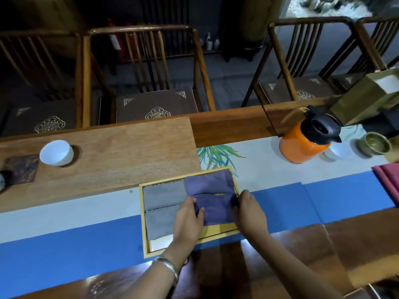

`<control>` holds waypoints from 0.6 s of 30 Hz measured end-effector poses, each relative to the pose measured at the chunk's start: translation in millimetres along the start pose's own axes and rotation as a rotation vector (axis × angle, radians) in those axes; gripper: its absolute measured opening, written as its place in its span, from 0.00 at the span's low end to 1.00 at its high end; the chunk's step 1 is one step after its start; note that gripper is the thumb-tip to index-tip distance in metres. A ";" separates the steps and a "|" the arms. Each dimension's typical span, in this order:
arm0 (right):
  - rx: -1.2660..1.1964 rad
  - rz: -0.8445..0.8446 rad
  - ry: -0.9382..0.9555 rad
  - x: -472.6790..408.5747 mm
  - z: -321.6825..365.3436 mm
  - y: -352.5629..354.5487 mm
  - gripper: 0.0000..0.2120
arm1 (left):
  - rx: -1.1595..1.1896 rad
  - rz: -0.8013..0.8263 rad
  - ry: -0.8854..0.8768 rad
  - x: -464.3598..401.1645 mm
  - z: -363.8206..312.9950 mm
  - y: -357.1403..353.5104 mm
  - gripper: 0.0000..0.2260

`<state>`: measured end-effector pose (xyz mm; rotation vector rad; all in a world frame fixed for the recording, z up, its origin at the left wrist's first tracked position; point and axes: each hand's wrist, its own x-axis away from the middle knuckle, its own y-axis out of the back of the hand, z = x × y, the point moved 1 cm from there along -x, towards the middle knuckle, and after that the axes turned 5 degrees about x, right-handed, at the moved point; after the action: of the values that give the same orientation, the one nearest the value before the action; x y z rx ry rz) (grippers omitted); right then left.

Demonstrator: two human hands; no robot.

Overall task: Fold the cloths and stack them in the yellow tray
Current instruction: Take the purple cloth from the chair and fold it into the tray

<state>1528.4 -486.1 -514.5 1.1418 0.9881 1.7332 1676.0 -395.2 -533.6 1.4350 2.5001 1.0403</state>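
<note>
The yellow tray (144, 221) lies on the blue and white table runner in front of me. Two folded grey cloths (164, 195) fill its left half, one behind the other. A folded purple cloth (207, 182) lies in the far right part of the tray. A second, darker purple cloth (218, 209) sits just in front of it, held at both sides. My left hand (186, 219) grips its left edge, and my right hand (250, 212) grips its right edge, over the tray's right side.
A white cup (56, 153) stands on the wooden board at the left. An orange thermos (306, 141) with a black lid, a brass bowl (375, 144) and a pink cloth (388, 180) are at the right. Wooden chairs line the table's far side.
</note>
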 end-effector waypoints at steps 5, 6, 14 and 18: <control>0.093 -0.047 0.219 -0.4 -13.7 1.8 0.03 | 0.018 -0.001 0.009 -10.5 0.5 -4.7 0.07; 0.118 -0.046 0.330 3.2 -13.9 1.8 0.06 | 0.002 0.005 0.024 -11.8 1.6 -5.9 0.07; 0.383 -0.052 0.651 13.7 -11.1 -7.5 0.15 | -0.231 0.048 -0.129 -5.6 2.5 4.1 0.09; 0.457 -0.051 0.664 5.2 -5.2 -1.8 0.15 | -0.383 0.067 -0.405 0.1 7.1 8.7 0.06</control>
<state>1522.5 -481.6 -516.1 0.7859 1.8715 1.9418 1685.1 -388.6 -533.9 1.4425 1.8689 1.0408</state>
